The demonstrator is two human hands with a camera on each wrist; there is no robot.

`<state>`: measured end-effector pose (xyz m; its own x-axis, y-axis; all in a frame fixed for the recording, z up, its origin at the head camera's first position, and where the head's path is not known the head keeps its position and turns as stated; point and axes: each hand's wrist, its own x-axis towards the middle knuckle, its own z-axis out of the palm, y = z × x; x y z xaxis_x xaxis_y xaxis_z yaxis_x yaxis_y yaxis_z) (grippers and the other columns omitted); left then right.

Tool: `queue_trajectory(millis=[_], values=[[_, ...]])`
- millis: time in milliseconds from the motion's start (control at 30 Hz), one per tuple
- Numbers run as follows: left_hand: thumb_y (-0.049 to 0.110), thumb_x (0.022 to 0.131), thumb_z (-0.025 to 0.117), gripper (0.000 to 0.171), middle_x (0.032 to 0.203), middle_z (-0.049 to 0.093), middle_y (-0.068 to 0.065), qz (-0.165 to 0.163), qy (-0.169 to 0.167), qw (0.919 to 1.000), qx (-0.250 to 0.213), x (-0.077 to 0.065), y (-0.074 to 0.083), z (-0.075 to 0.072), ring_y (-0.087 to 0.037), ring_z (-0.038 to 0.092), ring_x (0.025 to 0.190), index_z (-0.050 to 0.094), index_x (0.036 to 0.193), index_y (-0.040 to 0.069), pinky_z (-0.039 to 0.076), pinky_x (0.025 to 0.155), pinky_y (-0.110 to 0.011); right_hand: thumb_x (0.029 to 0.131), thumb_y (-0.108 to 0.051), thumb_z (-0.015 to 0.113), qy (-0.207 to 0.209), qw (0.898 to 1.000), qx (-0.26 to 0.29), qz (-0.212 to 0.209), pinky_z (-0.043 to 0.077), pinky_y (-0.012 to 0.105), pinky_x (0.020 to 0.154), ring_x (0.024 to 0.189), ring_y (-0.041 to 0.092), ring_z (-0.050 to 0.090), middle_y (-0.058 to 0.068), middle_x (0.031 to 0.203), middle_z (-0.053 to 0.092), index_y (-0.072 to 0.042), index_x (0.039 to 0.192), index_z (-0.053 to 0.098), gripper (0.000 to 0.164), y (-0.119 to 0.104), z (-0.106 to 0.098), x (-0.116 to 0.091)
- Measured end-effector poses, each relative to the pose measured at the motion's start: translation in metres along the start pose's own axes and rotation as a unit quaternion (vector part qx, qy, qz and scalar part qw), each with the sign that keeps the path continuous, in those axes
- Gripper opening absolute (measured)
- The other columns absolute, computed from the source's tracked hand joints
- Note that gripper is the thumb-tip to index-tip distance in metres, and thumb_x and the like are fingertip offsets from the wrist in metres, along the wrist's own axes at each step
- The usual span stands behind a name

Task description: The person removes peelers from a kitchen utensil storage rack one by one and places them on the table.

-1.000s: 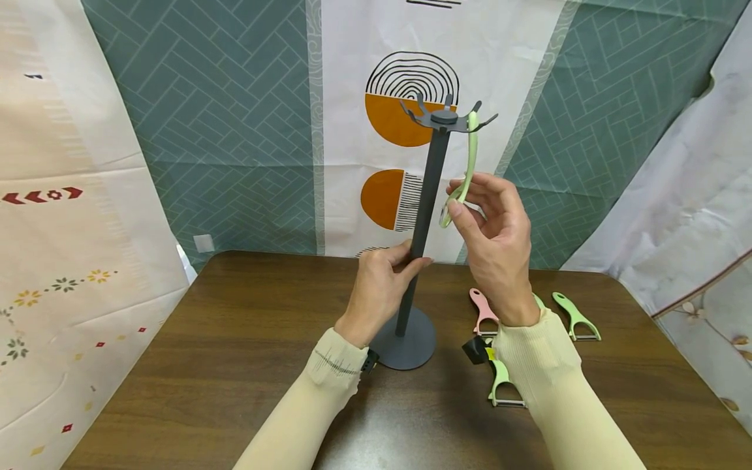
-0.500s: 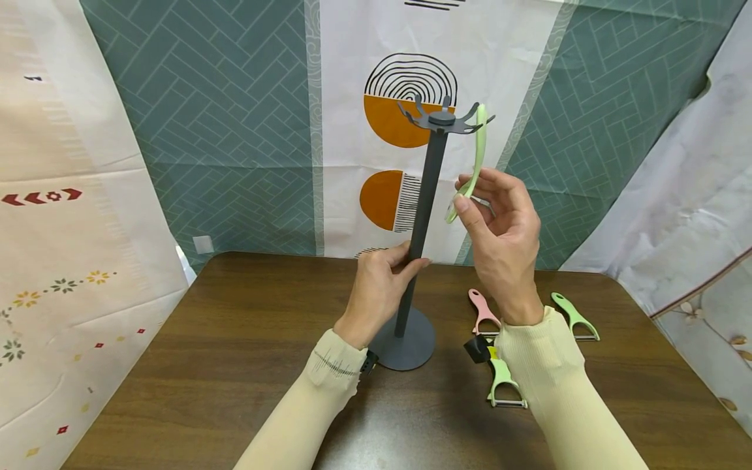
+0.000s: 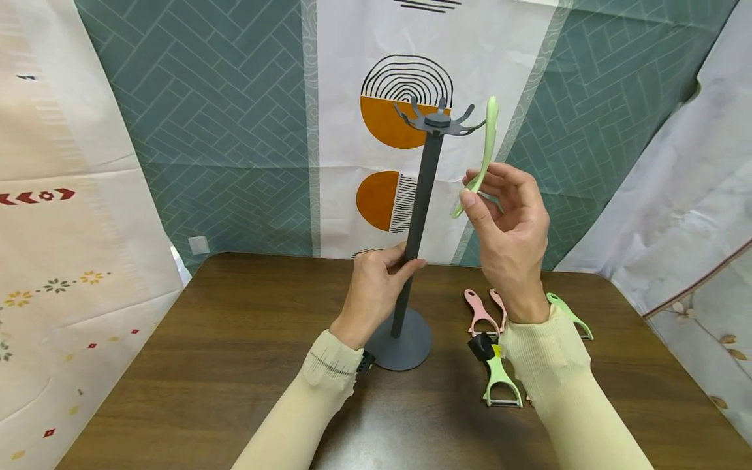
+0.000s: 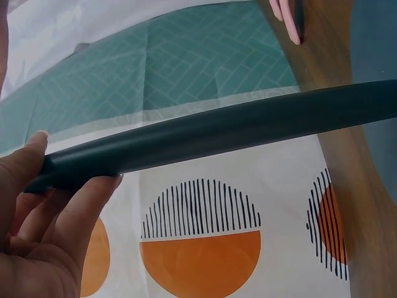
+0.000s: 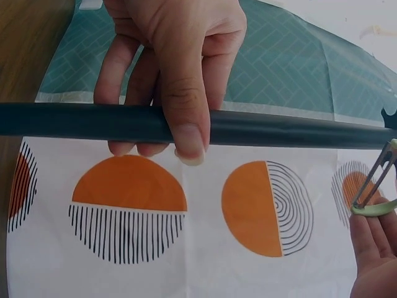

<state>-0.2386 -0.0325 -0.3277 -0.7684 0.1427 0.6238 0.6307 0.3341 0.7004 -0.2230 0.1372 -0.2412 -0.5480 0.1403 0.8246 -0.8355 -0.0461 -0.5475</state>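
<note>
A dark grey stand with a slim pole [image 3: 424, 189] rises from a round base [image 3: 411, 349] on the table. Its top carries a ring of upturned hooks [image 3: 437, 122]. My left hand [image 3: 373, 287] grips the pole low down, thumb on one side and fingers on the other, as the left wrist view also shows. To the right of the hooks, my right hand [image 3: 514, 225] pinches a light green peeler [image 3: 490, 137] by its head end, handle pointing up. The handle stands apart from the nearest hook. The peeler's blade [image 5: 375, 177] shows in the right wrist view.
On the brown table [image 3: 235, 339], right of the base, lie a pink peeler [image 3: 478, 310], a second pink peeler [image 3: 498, 301] partly hidden by the right arm, a green peeler [image 3: 499, 378] and another green peeler [image 3: 566, 307]. Patterned cloths hang behind.
The green peeler's handle was at a right-hand hook one second ago; my right hand has moved it rightward and slightly up, away from the hook. My left hand keeps its hold on the pole.
</note>
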Motion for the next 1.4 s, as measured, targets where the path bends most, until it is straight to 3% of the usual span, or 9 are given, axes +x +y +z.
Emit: queue_trajectory(millis=[300, 600, 1033, 1400], values=[[0.022, 0.092, 0.077, 0.011, 0.074, 0.073, 0.0, 0.001, -0.001, 1.0, 0.007, -0.001, -0.001, 0.0, -0.01, 0.054, 0.06, 0.077, 0.092, 0.011, 0.04, 0.053, -0.02, 0.089, 0.006, 0.071, -0.002, 1.0, -0.017, 0.019, 0.055, 0.031, 0.097, 0.11, 0.03, 0.065, 0.019, 0.115, 0.067, 0.0, 0.125, 0.063, 0.037, -0.001, -0.009, -0.004], [0.023, 0.092, 0.077, 0.012, 0.072, 0.072, -0.003, 0.002, -0.003, 0.9999, 0.01, -0.002, -0.002, 0.0, -0.01, 0.05, 0.058, 0.077, 0.092, 0.011, 0.034, 0.051, -0.02, 0.09, 0.005, 0.072, -0.01, 0.999, -0.043, 0.029, 0.054, 0.032, 0.1, 0.109, 0.033, 0.064, 0.021, 0.115, 0.066, 0.011, 0.123, 0.064, 0.035, -0.001, -0.022, -0.012], [0.021, 0.092, 0.077, 0.011, 0.078, 0.075, 0.001, -0.003, 0.001, 1.0, 0.009, -0.002, -0.001, -0.001, -0.01, 0.053, 0.059, 0.079, 0.097, 0.011, 0.04, 0.052, -0.02, 0.086, 0.009, 0.074, -0.014, 0.996, -0.078, 0.051, 0.054, 0.025, 0.099, 0.107, 0.019, 0.068, 0.01, 0.112, 0.07, 0.004, 0.122, 0.067, 0.036, 0.0, -0.048, -0.022], [0.022, 0.092, 0.077, 0.016, 0.083, 0.078, -0.002, -0.005, -0.002, 0.9999, 0.008, -0.001, -0.001, 0.0, -0.009, 0.056, 0.061, 0.079, 0.102, 0.01, 0.043, 0.053, -0.02, 0.089, 0.002, 0.075, -0.006, 0.98, -0.172, 0.105, 0.053, 0.021, 0.098, 0.109, 0.016, 0.068, 0.004, 0.112, 0.069, -0.001, 0.122, 0.067, 0.035, -0.004, -0.07, -0.034]])
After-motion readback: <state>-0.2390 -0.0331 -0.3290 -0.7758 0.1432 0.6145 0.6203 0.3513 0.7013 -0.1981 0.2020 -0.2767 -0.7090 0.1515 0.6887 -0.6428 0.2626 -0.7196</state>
